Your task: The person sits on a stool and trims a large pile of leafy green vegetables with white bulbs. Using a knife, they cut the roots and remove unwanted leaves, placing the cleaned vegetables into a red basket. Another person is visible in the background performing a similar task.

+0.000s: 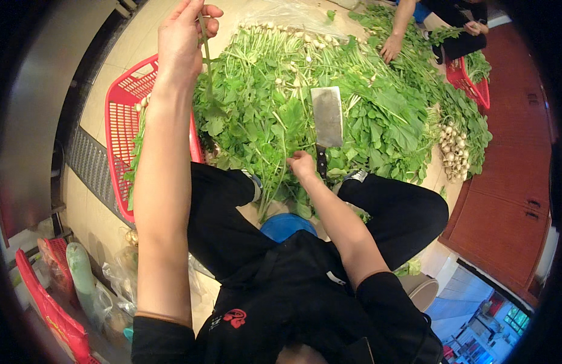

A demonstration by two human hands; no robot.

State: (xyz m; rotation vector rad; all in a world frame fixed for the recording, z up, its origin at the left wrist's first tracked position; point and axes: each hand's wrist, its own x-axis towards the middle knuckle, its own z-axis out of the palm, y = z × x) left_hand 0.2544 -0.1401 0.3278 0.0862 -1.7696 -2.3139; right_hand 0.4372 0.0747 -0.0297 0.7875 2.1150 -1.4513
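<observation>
My left hand point(185, 34) is raised at the upper left, with a thin green stem point(206, 50) pinched between thumb and fingers. The stem hangs down, and a leaf droops from its lower end. Low over the heap of leafy greens point(253, 104) between my feet is my right hand point(303, 166), its fingers curled at some stems; whether it grips one is unclear. Just right of this hand lies a cleaver point(327, 117) on the leaves, its blade pointing away from me and its dark handle towards me.
White-bulbed radishes point(454, 152) lie bunched at the right. A red plastic basket point(121, 136) holding some greens stands left. Across the heap, another person's hand point(391, 48) touches the leaves, near a second red basket point(476, 88). Red-brown cabinets point(504, 150) line the right.
</observation>
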